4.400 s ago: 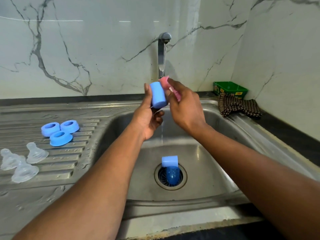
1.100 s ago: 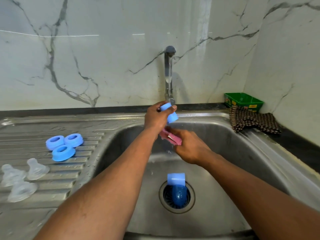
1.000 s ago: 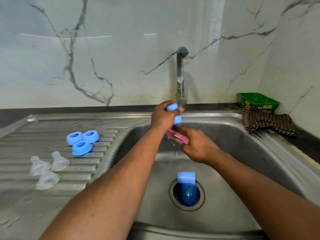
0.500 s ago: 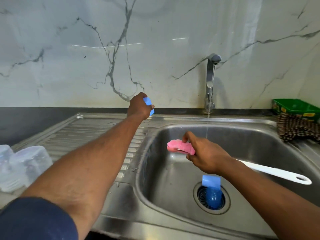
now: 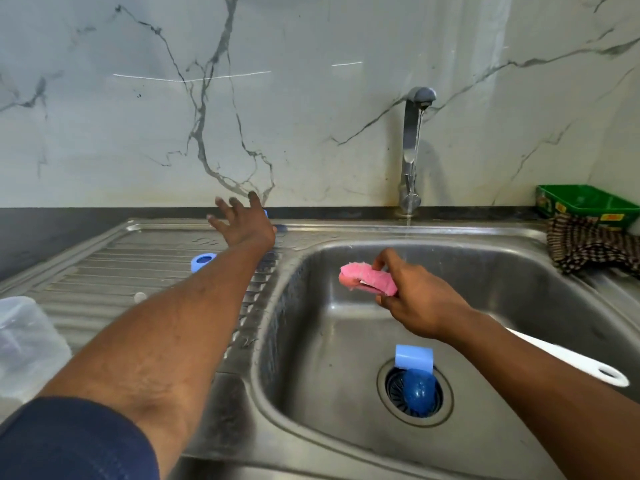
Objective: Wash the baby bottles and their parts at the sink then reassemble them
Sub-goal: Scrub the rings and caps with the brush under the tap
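One blue ring (image 5: 203,262) sits left of the splayed left hand (image 5: 242,223); right hand (image 5: 417,299) grips the pink brush (image 5: 367,280) (tap (image 5: 412,147) running).

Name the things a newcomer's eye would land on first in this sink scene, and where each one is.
The pink brush in the right hand stands out, held over the basin. Below it, a blue cap lies at the drain. The left hand reaches with spread fingers over the back of the draining board.

The right hand (image 5: 420,303) grips a pink brush (image 5: 367,280) with a white handle (image 5: 571,362). Below the grip lies a light-blue cap (image 5: 414,358); far right of it, a green tray (image 5: 588,204) and brown checked cloth (image 5: 592,244).
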